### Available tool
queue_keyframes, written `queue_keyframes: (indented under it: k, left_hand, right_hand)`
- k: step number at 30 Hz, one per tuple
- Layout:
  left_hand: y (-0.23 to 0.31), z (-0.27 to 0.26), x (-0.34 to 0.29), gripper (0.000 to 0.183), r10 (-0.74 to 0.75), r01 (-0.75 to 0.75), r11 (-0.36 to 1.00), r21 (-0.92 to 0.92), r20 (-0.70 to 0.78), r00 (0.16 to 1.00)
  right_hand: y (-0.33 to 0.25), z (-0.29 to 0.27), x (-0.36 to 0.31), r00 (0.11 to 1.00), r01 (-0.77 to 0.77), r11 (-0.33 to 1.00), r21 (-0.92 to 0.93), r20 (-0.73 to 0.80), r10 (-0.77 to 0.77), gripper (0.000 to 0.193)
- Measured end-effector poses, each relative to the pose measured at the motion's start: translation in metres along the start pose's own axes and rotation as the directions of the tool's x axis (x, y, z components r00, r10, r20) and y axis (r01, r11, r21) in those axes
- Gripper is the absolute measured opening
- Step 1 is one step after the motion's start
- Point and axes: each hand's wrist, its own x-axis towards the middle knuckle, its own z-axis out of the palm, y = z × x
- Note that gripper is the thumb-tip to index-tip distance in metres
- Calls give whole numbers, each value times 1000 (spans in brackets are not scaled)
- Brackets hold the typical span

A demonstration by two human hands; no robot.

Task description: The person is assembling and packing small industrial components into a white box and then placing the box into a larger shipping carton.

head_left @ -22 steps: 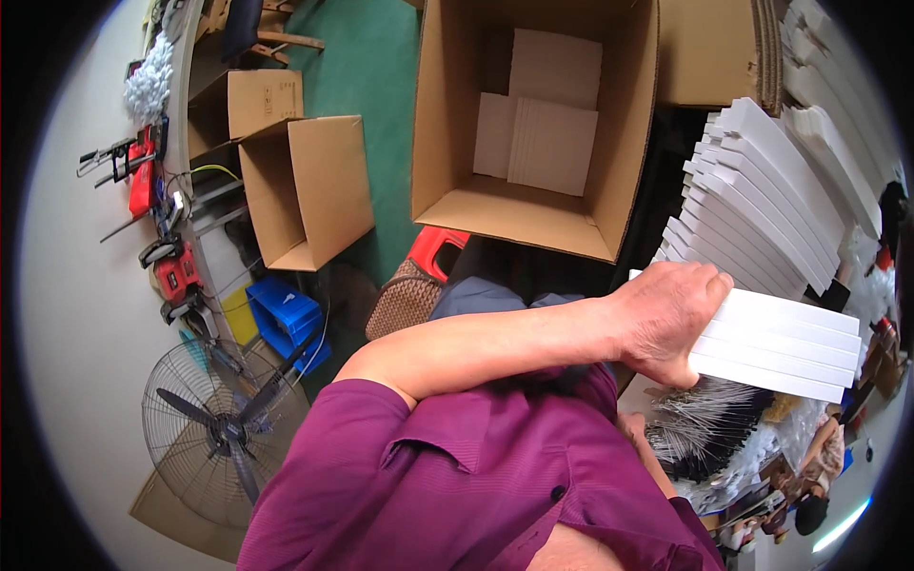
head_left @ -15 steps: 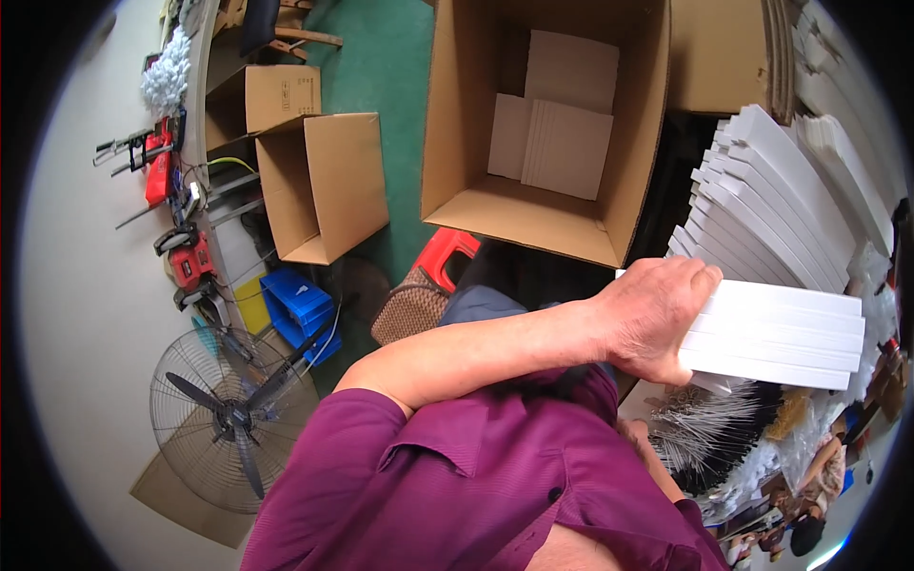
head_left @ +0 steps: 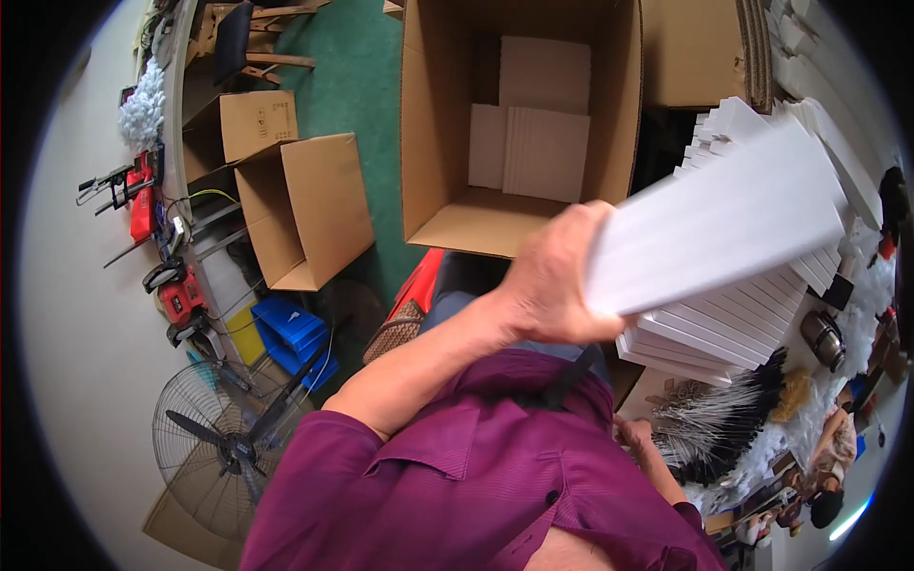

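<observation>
My left hand (head_left: 557,283) reaches across in front of me, closed on the near end of a white flat box bundle (head_left: 714,224). The bundle is smeared by motion and angles up to the right. It passes in front of a leaning row of white flat boxes (head_left: 733,328) on the right. Beyond my left hand stands a big open cardboard carton (head_left: 522,221), with several white flat boxes (head_left: 547,147) laid inside. Low on the right, my right hand (head_left: 640,438) is beside a bunch of thin pale wires with black ends (head_left: 709,423); its fingers are mostly hidden.
Folded cardboard (head_left: 700,57) stands right of the carton. To the left are smaller open cartons (head_left: 328,205), a blue crate (head_left: 290,333), a standing fan (head_left: 228,438) and red tools (head_left: 181,295). A red stool (head_left: 416,285) is near my legs. A metal flask (head_left: 823,340) stands at right.
My left hand has moved left and away from me, swinging the white bundle to an upward slant. The row of boxes under it shows more. The whole view has shifted a little.
</observation>
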Motion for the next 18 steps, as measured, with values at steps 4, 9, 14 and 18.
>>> queue_keyframes:
  k: [4,9,14,18]
  left_hand:
    - [-57,-40,-5,85,-191,192,981,0,-99,977]
    - [-148,-72,-11,86,-481,476,876,-77,-192,855]
    - [-194,-84,3,83,-632,660,746,91,-214,745]
    - [-211,-93,7,76,-707,732,659,174,-189,682]
  right_hand:
    - [-6,2,-10,998,63,994,-91,8,-63,62]
    - [-70,24,-69,981,195,976,-102,-3,-196,44]
    - [-160,64,-146,814,569,812,-125,-56,-579,34]
    - [-272,97,-218,583,812,576,90,-149,-799,22]
